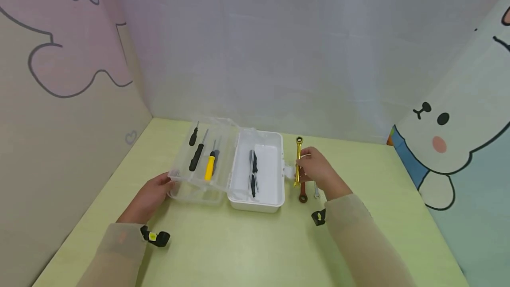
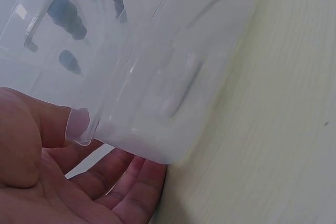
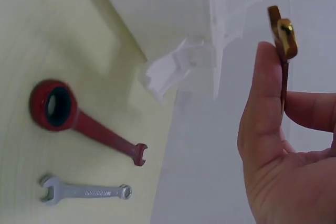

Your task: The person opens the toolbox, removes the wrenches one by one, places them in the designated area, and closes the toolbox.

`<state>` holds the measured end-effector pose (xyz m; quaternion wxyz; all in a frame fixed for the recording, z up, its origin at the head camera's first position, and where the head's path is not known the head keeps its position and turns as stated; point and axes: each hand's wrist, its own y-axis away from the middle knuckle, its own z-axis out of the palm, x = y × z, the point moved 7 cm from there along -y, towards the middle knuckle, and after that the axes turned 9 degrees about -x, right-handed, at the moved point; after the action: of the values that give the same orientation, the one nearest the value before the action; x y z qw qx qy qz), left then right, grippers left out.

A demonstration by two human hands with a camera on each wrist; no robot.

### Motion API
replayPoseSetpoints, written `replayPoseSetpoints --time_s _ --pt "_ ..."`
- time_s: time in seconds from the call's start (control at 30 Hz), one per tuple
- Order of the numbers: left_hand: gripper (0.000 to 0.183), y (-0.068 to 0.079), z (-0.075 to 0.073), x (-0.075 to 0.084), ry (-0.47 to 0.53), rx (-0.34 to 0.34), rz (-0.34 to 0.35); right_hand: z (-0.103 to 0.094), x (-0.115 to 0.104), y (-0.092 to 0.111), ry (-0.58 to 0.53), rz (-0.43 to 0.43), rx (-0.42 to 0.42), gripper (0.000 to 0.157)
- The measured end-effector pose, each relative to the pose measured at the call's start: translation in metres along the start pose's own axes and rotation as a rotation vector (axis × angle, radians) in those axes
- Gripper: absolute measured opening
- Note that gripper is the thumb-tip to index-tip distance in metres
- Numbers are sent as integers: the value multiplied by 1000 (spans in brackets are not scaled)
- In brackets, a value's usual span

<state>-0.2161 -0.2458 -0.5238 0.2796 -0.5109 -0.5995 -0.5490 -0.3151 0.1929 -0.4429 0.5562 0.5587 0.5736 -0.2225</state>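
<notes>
At the right of the white toolbox (image 1: 256,207), my right hand (image 1: 316,169) pinches a gold ratchet wrench (image 1: 299,158) between thumb and fingers, raised above the table. On the left, my left hand (image 1: 153,191) holds the corner of the toolbox's clear plastic lid (image 2: 142,140), thumb on its edge and fingers below. Over that swung-open lid, a clear layer bears a black screwdriver (image 1: 197,157), a yellow-handled screwdriver (image 1: 209,167) and a smaller black one (image 1: 193,137). Dark-handled tools (image 1: 253,163) lie inside the box, partly behind glare.
A red wrench (image 3: 105,132) and a silver wrench (image 3: 86,191) lie on the table right of the box, beneath my right hand. A white latch (image 3: 168,72) sticks out from the box's side. Fabric walls (image 1: 279,56) with cartoon prints surround the pale table (image 1: 239,251).
</notes>
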Motion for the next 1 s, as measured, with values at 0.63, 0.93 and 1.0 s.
replayPoseSetpoints --time_s 0.63,0.93,1.0 --pt "53 0 -1 3 20 6 39 -67 55 18 11 24 31 47" --pt "54 3 0 5 6 1 38 -87 73 17 0 26 -49 50" --pt "54 4 0 5 5 2 37 -91 77 15 6 40 -56 49"
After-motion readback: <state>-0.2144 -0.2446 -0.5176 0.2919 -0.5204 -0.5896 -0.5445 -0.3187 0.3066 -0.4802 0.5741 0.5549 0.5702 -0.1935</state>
